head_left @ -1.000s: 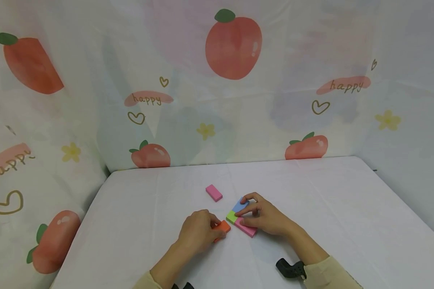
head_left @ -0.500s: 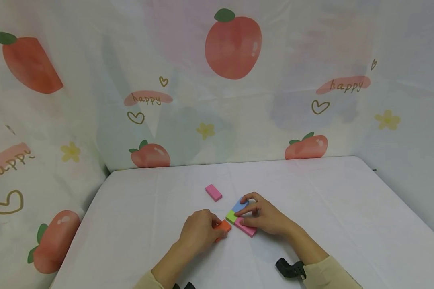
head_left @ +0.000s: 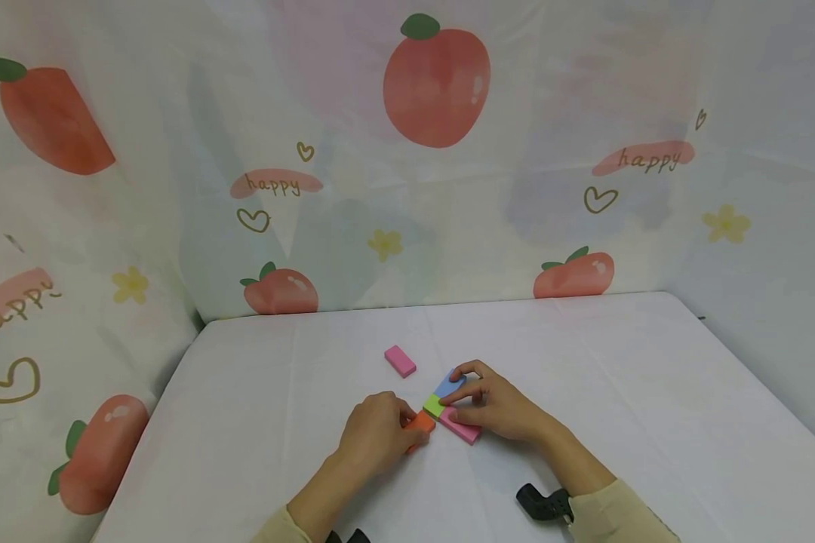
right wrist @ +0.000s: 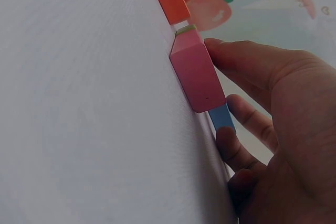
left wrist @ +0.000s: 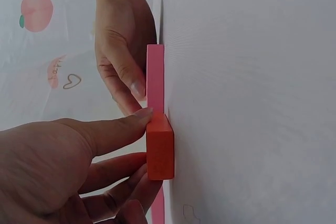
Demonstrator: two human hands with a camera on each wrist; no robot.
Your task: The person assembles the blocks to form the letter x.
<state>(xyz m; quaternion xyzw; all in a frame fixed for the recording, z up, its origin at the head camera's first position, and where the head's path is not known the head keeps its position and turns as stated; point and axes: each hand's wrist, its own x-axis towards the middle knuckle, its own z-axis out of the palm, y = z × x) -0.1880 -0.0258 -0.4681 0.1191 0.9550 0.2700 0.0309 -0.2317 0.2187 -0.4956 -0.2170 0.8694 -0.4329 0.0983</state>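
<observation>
In the head view my left hand [head_left: 376,434] pinches an orange block [head_left: 422,422] between thumb and fingers, low on the white cloth. A narrow gap separates the orange block from a green block [head_left: 434,406], as the right wrist view shows. The green block meets a blue block [head_left: 450,386] and a pink block [head_left: 460,427] in an angled row. My right hand [head_left: 502,403] holds this row, its thumb at the pink block [right wrist: 197,77] and other fingers at the green and blue pieces. A finger curls against the blue block [right wrist: 221,118] in the right wrist view.
Another pink block [head_left: 400,361] lies alone on the white tablecloth [head_left: 299,392], beyond my left hand. A patterned curtain [head_left: 353,151] stands behind the table. Black wrist gear [head_left: 542,504] sits at my right sleeve.
My left hand has slid the orange block slightly right and away from me, narrowing its gap to the green block. The right hand and its row stay almost still.
</observation>
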